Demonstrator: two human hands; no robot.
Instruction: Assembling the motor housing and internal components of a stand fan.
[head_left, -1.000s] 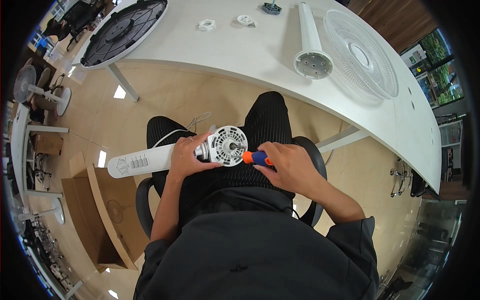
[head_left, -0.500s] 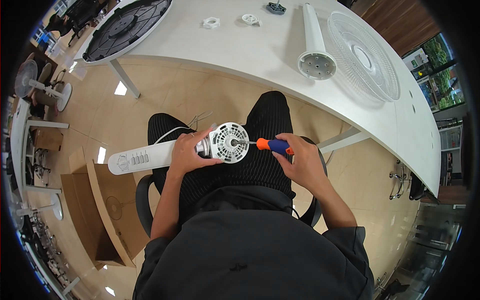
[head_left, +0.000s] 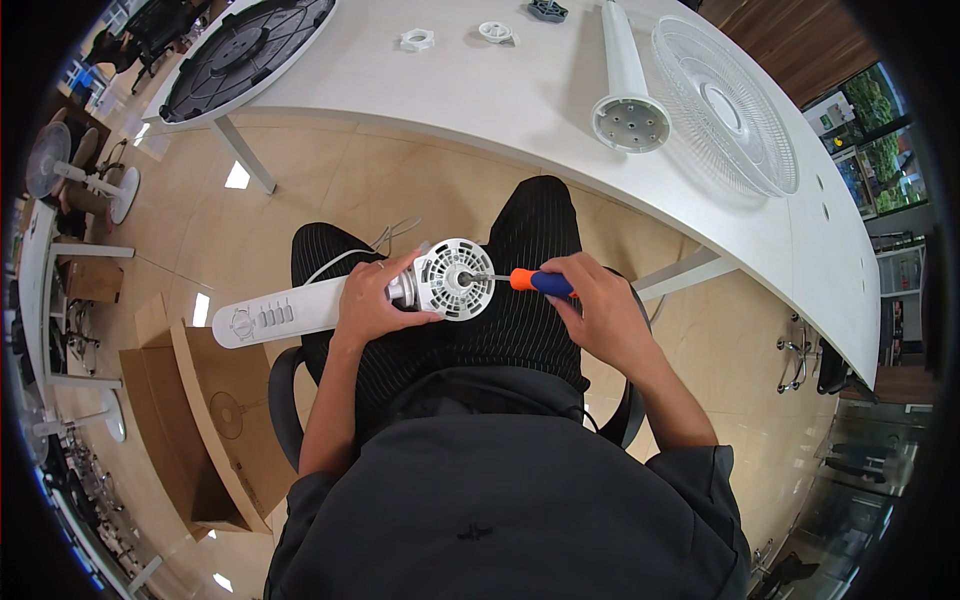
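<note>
Across my lap lies a white fan body: its round slotted motor housing (head_left: 455, 262) faces up to the right, and a long control panel (head_left: 275, 314) with several buttons stretches left. My left hand (head_left: 375, 305) is wrapped round the neck, with the thumb along the housing's lower side. In my right hand (head_left: 600, 305) is a screwdriver (head_left: 527, 280) with an orange and blue handle. Its metal shaft points left, and the tip meets the middle of the housing, at or beside the shaft there; the exact contact is too small to tell. A white cord (head_left: 335, 262) runs behind the panel.
The white table (head_left: 450, 95) ahead bears a dark-ribbed round base (head_left: 225, 65), a white nut (head_left: 416, 40), a small white part (head_left: 494, 33), a grey knob (head_left: 547, 10), a pole (head_left: 627, 75) and a fan grille (head_left: 735, 115). An open cardboard box (head_left: 215, 410) stands at left.
The screwdriver's handle has turned slightly in my right hand, and the fingers have shifted on it. The whole view has moved a little; my left hand keeps its hold.
</note>
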